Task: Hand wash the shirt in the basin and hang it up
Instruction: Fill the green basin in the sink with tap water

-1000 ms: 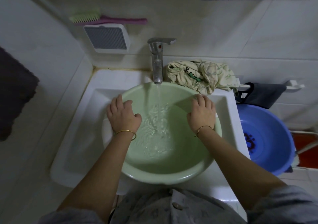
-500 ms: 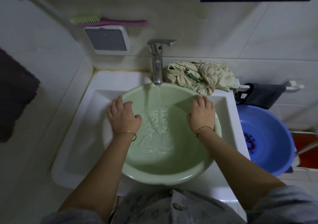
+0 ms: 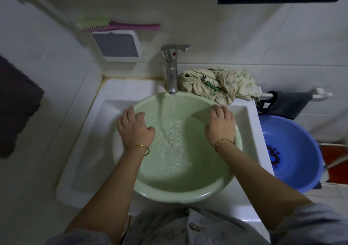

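A pale green basin point(image 3: 180, 192) sits in the white sink point(image 3: 84, 162), under the running tap point(image 3: 172, 69). Water streams into it and ripples in the bottom. My left hand point(image 3: 134, 129) grips the basin's left rim, fingers over the edge and thumb inside. My right hand point(image 3: 221, 124) grips the right rim the same way. The cream shirt point(image 3: 220, 84) with green print lies crumpled on the sink ledge, right of the tap, outside the basin and apart from both hands.
A blue basin point(image 3: 293, 154) stands to the right of the sink. A dark cloth point(image 3: 288, 103) hangs on a white rail above it. A green-and-pink brush point(image 3: 113, 24) lies on a white wall box point(image 3: 117, 45). A dark towel point(image 3: 15, 109) hangs at left.
Both hands stay on the basin rim. The water in the basin has risen a little.
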A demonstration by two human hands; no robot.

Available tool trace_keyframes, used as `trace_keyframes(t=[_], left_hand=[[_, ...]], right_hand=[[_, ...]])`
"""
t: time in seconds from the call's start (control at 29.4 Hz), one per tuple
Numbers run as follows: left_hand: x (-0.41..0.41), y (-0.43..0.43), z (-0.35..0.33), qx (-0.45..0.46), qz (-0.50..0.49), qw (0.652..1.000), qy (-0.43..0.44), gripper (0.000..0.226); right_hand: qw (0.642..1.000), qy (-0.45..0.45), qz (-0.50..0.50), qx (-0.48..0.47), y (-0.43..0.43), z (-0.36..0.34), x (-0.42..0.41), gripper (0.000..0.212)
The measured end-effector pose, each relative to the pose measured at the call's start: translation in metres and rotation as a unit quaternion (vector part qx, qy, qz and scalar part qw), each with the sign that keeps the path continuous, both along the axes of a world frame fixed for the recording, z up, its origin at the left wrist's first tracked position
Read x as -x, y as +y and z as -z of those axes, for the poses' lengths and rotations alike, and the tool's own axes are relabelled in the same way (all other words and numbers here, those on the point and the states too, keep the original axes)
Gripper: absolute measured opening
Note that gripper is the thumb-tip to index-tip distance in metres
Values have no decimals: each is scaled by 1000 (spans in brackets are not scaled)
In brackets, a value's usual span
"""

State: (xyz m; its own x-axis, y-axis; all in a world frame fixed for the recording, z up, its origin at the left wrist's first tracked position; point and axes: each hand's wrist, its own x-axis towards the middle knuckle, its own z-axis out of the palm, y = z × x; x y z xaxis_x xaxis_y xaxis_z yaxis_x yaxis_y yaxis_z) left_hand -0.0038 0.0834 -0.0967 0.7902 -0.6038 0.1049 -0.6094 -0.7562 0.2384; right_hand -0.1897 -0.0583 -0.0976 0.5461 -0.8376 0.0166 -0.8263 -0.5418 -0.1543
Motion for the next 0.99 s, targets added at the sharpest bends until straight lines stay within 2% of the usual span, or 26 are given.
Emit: trace_keyframes(t=[0.99], left_hand=[[0,0,-1,-2,-2,1000,2,58]], right_hand=[[1000,-8,1,7,0,2,0,54]])
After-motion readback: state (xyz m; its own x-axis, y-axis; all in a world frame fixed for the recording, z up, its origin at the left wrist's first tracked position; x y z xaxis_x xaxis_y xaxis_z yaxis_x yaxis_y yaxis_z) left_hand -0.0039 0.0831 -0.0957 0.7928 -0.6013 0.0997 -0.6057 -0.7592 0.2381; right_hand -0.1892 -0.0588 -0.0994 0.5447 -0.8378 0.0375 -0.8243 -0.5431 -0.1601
